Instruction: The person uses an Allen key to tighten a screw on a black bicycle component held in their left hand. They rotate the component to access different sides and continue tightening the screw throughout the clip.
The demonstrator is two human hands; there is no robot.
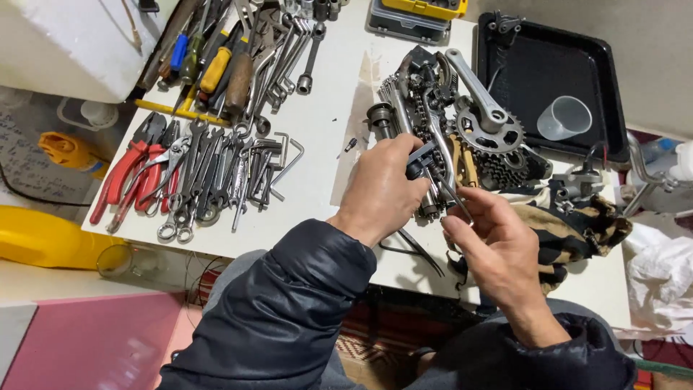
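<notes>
Left hand (381,186) closed round a small dark metal part (421,163), held just above the white counter (317,130); right hand (491,242) pinches a thin metal tool (453,195) whose tip meets that part; pile of bike chain and a crank with chainrings (485,124) right behind; pliers and wrenches (195,180) laid out at left; black tray (556,76) with a clear plastic cup (564,117) at far right.
</notes>
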